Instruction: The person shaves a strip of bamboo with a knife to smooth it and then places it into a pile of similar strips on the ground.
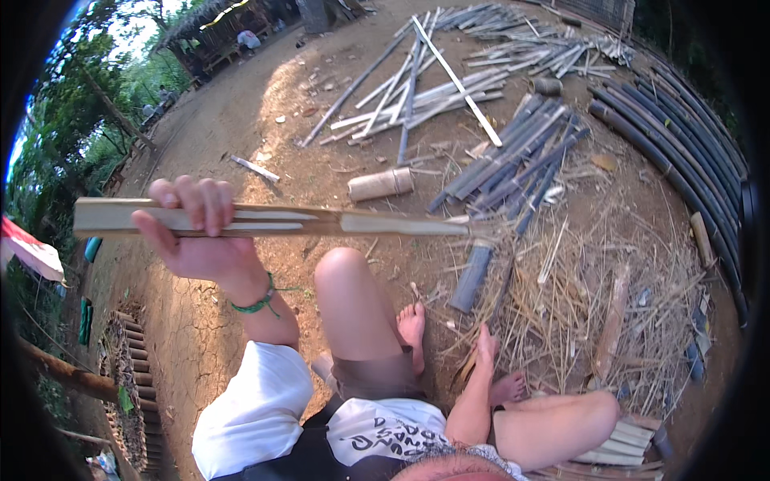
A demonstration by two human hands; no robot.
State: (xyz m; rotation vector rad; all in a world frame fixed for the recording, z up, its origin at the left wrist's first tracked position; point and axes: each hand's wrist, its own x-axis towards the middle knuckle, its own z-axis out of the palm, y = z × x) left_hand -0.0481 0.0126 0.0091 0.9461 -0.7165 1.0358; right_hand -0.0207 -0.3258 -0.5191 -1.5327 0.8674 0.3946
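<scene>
My left hand (200, 250) is raised at the left, its fingers and thumb closed around a long split bamboo strip (281, 222). The strip lies almost level across the view, pale and partly shaved along its face, tapering to a thin right end above the litter. Low beside my bent legs is my right hand (484, 347). Its fingers look drawn together, but what they hold is hard to make out. A dark, narrow length runs up from near it. Just beyond stands a short grey bamboo piece (472, 277), close to the strip's thin end.
Bamboo shavings (561, 305) cover the ground at the right. Dark split bamboo pieces (513, 152) lie heaped ahead, with pale slats (433, 96) behind them. Long dark poles (674, 152) curve along the right side. A cut bamboo section (380, 184) rests on the bare soil.
</scene>
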